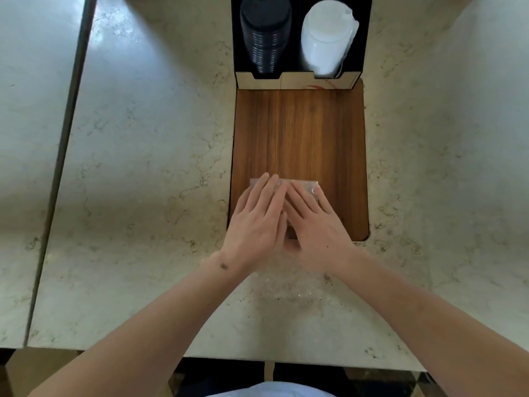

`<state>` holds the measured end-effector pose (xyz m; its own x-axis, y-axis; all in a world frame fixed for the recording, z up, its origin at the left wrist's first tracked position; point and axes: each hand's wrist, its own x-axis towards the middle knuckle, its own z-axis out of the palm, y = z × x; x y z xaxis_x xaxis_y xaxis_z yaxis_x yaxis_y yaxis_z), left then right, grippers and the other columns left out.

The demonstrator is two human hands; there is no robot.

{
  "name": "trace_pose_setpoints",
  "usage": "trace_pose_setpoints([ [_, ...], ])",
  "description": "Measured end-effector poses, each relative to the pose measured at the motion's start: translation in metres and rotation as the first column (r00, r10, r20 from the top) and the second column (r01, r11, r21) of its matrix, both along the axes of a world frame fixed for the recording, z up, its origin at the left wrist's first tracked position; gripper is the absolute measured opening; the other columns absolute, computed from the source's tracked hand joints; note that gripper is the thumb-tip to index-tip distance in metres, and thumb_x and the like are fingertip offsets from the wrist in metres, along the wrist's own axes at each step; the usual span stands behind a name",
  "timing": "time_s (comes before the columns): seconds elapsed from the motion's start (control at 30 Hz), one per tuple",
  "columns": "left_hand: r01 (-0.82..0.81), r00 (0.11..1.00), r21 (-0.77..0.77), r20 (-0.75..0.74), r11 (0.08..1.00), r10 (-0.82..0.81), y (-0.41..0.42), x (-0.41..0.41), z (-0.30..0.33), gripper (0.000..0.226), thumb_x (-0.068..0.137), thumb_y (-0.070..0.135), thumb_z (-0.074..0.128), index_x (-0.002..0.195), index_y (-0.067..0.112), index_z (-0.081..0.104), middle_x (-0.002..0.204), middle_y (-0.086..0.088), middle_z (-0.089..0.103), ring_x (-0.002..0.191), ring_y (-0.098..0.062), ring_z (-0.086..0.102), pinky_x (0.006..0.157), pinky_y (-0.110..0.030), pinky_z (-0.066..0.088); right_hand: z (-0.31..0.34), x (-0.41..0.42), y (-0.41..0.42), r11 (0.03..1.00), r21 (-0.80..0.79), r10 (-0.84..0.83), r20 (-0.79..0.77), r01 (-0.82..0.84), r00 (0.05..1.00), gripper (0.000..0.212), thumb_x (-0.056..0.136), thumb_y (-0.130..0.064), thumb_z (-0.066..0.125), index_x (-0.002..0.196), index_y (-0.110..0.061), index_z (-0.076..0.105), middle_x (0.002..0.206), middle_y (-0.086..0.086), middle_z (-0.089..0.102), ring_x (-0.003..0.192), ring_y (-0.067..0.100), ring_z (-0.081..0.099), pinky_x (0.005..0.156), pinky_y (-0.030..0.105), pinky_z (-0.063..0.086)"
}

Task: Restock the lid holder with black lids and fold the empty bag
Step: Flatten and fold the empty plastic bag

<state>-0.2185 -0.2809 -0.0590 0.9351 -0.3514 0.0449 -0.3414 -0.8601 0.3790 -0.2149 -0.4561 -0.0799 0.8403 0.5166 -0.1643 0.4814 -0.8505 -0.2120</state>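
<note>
A black lid holder point(294, 80) stands at the far end of a wooden board point(300, 133). Its left slot holds a stack of black lids point(264, 35); its right slot holds white lids point(326, 38) in clear wrap. A clear empty plastic bag point(310, 186) lies flat across the board's near end and onto the counter towards me. My left hand point(257, 222) and my right hand point(315, 224) lie side by side, fingers flat, pressing down on the bag. Most of the bag is hidden under them.
The board sits on a pale marble counter point(143, 167). A dark seam point(60, 167) runs down the counter on the left. The counter's front edge point(257, 359) lies close to my body.
</note>
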Motion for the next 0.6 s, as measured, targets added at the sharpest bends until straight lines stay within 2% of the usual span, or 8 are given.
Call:
trace_pose_setpoints([
  [0.07,0.002,0.997,0.071,-0.082,0.998,0.004,-0.003,0.010,-0.008,0.056,0.110,0.029,0.033,0.158,0.001,0.037,0.166,-0.020,0.035,0.158,-0.033,0.025,0.128,-0.050,0.021,-0.004,0.004,0.000,0.998,-0.001,-0.057,-0.002,0.057,0.998,0.088,0.098,-0.063,0.039,0.166,-0.014,0.010,0.175,0.006,0.009,0.161,0.021,0.000,0.128,0.054,0.014],
  [0.17,0.014,0.987,0.175,-0.159,0.984,0.014,0.000,0.020,-0.024,0.060,0.111,0.035,0.025,0.163,0.005,0.025,0.172,-0.016,0.022,0.161,-0.030,0.013,0.129,-0.051,0.016,-0.009,0.008,-0.002,0.996,0.012,-0.084,-0.006,0.084,0.996,0.091,0.096,-0.067,0.040,0.165,-0.013,0.015,0.173,0.007,0.014,0.161,0.023,0.006,0.128,0.055,0.013],
  [0.3,0.065,0.983,0.243,-0.181,0.968,-0.020,0.003,0.019,-0.040,0.066,0.109,0.042,0.020,0.164,0.007,0.020,0.173,-0.016,0.015,0.161,-0.030,0.008,0.130,-0.052,0.010,-0.019,0.006,-0.010,0.999,-0.008,-0.047,0.027,0.048,0.999,0.087,0.101,-0.071,0.030,0.164,-0.011,0.018,0.173,0.010,0.018,0.161,0.024,0.009,0.128,0.057,0.011],
  [0.43,0.078,0.983,0.264,-0.181,0.961,-0.030,0.004,0.020,-0.043,0.068,0.108,0.045,0.014,0.164,0.007,0.016,0.174,-0.016,0.012,0.162,-0.030,0.005,0.130,-0.052,0.008,-0.022,0.004,-0.012,0.999,-0.038,-0.023,0.026,0.024,0.999,0.087,0.102,-0.071,0.026,0.163,-0.011,0.017,0.173,0.011,0.017,0.161,0.026,0.009,0.127,0.058,0.010],
  [0.5,0.066,0.983,0.244,-0.182,0.968,-0.022,0.003,0.019,-0.040,0.068,0.108,0.045,0.015,0.164,0.007,0.016,0.174,-0.016,0.012,0.162,-0.031,0.003,0.130,-0.053,0.007,-0.020,0.004,-0.011,0.999,0.007,-0.050,0.002,0.050,0.999,0.084,0.102,-0.070,0.023,0.163,-0.012,0.019,0.173,0.009,0.016,0.161,0.024,0.007,0.127,0.059,0.009],
  [0.6,-0.095,0.974,0.116,-0.194,0.989,0.116,0.009,0.024,-0.030,0.069,0.108,0.047,0.030,0.164,0.008,0.018,0.173,-0.013,0.016,0.161,-0.031,0.003,0.129,-0.053,0.006,-0.011,0.012,-0.014,0.952,0.171,-0.248,-0.051,0.253,0.967,0.075,0.104,-0.064,0.027,0.162,-0.016,0.024,0.172,0.005,0.019,0.159,0.022,0.010,0.126,0.053,0.007],
])
